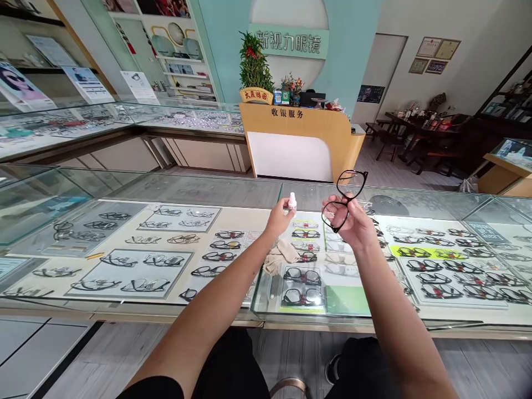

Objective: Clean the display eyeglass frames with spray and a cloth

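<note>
Black-clothed knees (233, 363) sit below the glass worktop (233, 217), over which the left hand (279, 216) grips a little white bottle (292, 200) and the right hand (358, 224) grips black-rimmed glasses (347, 198) near the middle, best held softly, without touching the clear lenses (351, 184).

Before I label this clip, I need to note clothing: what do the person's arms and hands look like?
The left hand and right hand are ungloved, and no watch shows. A black sleeve ends on the left arm near the picture's bottom; the right arm is bare as far as it shows.
</note>
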Demonstrator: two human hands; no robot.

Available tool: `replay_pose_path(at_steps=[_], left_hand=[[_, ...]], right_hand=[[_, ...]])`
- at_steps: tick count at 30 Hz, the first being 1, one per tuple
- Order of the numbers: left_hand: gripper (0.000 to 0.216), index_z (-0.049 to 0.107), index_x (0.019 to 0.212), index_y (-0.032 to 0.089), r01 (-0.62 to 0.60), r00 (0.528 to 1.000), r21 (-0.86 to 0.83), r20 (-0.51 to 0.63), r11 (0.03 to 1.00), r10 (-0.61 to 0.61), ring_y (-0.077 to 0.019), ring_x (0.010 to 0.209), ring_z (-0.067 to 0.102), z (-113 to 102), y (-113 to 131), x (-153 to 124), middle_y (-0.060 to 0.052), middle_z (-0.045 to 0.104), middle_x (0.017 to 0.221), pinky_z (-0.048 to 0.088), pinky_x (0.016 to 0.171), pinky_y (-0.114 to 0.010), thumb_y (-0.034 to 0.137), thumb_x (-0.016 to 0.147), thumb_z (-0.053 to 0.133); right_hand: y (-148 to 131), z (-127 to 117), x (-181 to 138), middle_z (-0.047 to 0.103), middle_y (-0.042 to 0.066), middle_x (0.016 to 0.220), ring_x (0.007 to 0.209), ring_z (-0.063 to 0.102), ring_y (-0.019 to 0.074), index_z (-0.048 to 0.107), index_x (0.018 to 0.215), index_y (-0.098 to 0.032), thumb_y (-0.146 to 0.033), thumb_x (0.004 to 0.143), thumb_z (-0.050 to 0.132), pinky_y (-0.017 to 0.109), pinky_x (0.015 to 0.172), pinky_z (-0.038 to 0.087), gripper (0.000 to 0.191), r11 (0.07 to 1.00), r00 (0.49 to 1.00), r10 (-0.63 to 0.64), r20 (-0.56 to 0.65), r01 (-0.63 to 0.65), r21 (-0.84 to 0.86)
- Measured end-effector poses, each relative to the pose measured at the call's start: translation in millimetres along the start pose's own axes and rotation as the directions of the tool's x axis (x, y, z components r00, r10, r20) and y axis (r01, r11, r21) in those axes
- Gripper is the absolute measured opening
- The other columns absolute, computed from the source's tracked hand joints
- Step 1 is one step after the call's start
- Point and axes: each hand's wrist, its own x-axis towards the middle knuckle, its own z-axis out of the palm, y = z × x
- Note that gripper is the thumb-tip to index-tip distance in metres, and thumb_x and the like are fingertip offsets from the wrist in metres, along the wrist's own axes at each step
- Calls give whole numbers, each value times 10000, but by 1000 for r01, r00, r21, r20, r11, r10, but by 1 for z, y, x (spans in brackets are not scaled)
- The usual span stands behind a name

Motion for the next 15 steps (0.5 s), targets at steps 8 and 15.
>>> replay_pose_path(at_steps=[8,15], left_hand=[[436,591,1305,274,61,998,-433,20,899,-58,-234,1188,651,-12,39,-5,-81,681,1283,594,883,-369,311,876,659],[327,658,1028,220,219,969,-817,244,534,-23,-147,681,552,-41,95,-31,-7,553,802,452,522,-248,485,842,705]], right_hand=[[4,6,-2,783,16,1075,1170,734,242,644,929,-303,-463,830,917,471,1134,556,331,971,997,-34,-64,17,-240],[18,5,0,791,22,1117,1168,716,226,590,899,-285,-517,898,854,439,1086,559,352,910,992,-90,-93,44,-412]])
